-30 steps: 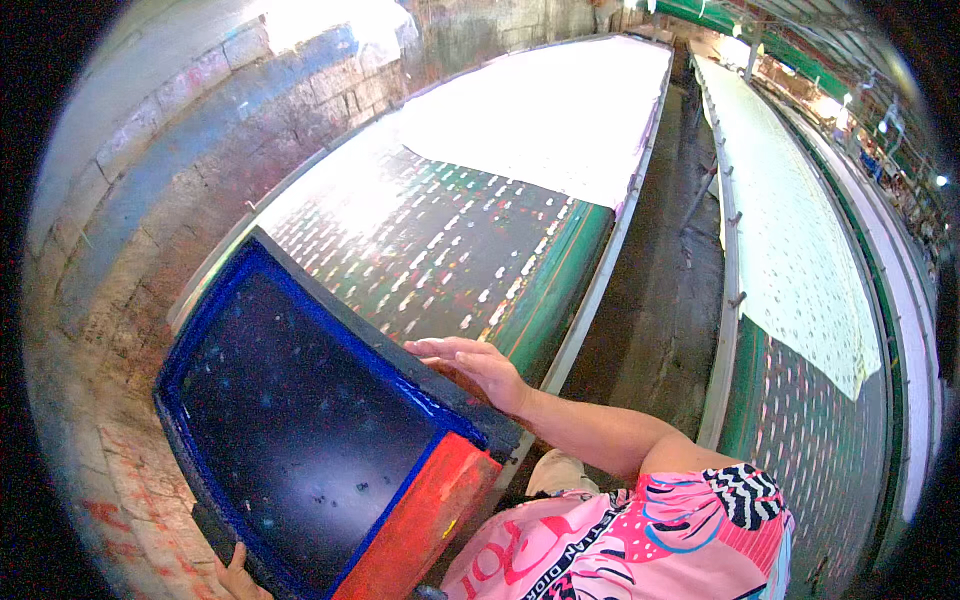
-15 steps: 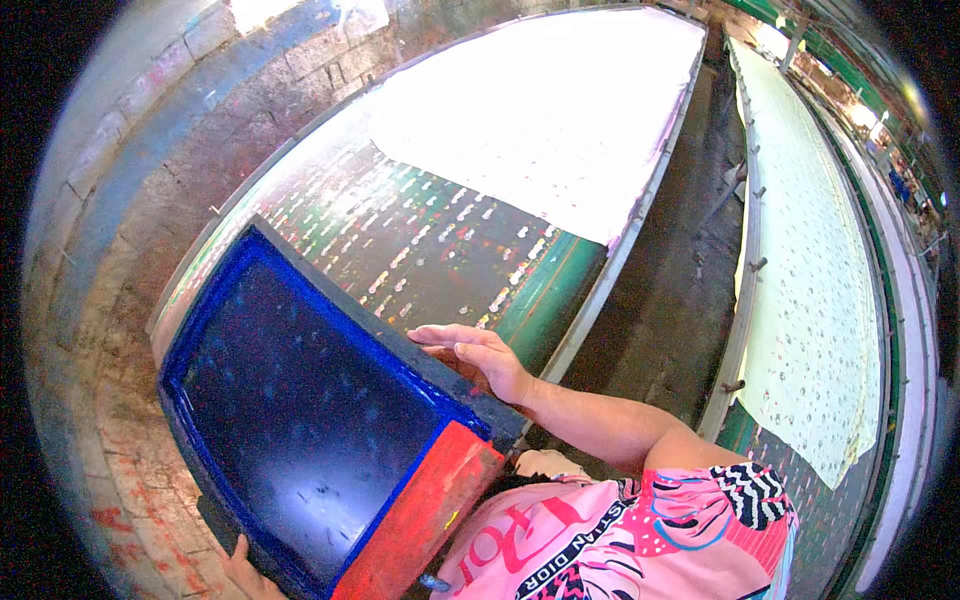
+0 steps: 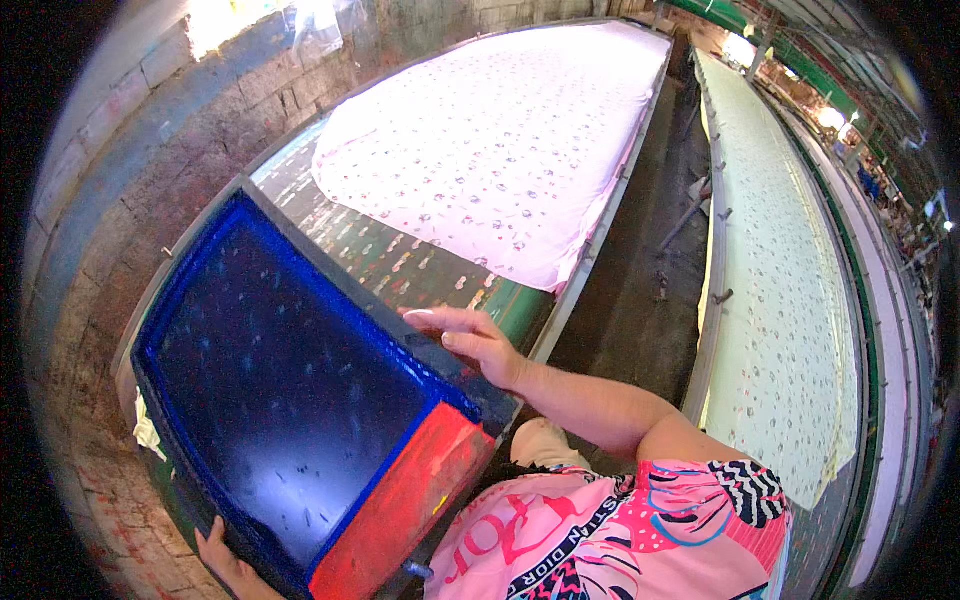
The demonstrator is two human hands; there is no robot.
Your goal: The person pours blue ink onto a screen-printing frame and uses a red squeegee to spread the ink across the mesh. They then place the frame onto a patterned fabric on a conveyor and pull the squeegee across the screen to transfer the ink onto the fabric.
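A large screen-printing frame (image 3: 290, 380) fills the lower left, tilted, with a dark blue mesh, bright blue edging and a red strip along the side nearest me. My right hand (image 3: 475, 345) rests against its dark right side rail, fingers stretched along the rail and thumb over the edge. At the lower left my left hand (image 3: 230, 560) grips the opposite rail; most of its fingers are hidden by the frame. Beyond it, a long printing table (image 3: 420, 265) carries pale pink cloth (image 3: 480, 160) printed with small scattered motifs.
A stained block wall (image 3: 120, 230) runs along the left. A dark aisle (image 3: 620, 310) separates this table from a second long table with pale yellow-green printed cloth (image 3: 770, 270). Pegs (image 3: 722, 296) stick out from that table's edge. Near the left rim hangs a yellowish scrap (image 3: 146, 425).
The frame has shifted slightly up and left in view, still between both hands. The pink cloth's near edge now appears lower and closer, and its printed motifs show more clearly.
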